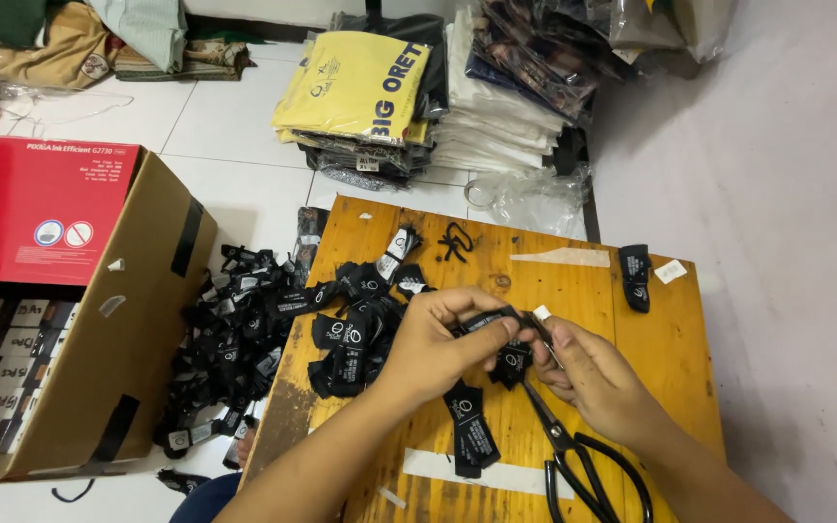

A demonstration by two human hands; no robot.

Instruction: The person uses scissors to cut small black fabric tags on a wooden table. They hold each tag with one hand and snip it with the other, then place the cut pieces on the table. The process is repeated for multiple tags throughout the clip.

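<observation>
I am sitting at a small orange wooden table [573, 281], and everything else is placed around it. I am holding a black cloth label [489, 320] up over the middle of the table so I can see it well. My left hand [438, 344] is pinching the label, fingers curled tight on it. My right hand [588, 373] is meeting it, fingers closed on the label's other end. The black scissors [573, 455] are lying on the table under my right hand, close for grabbing. A heap of black labels [356, 329] is sitting on the table's left side, and more are spilling onto the floor beside the table.
</observation>
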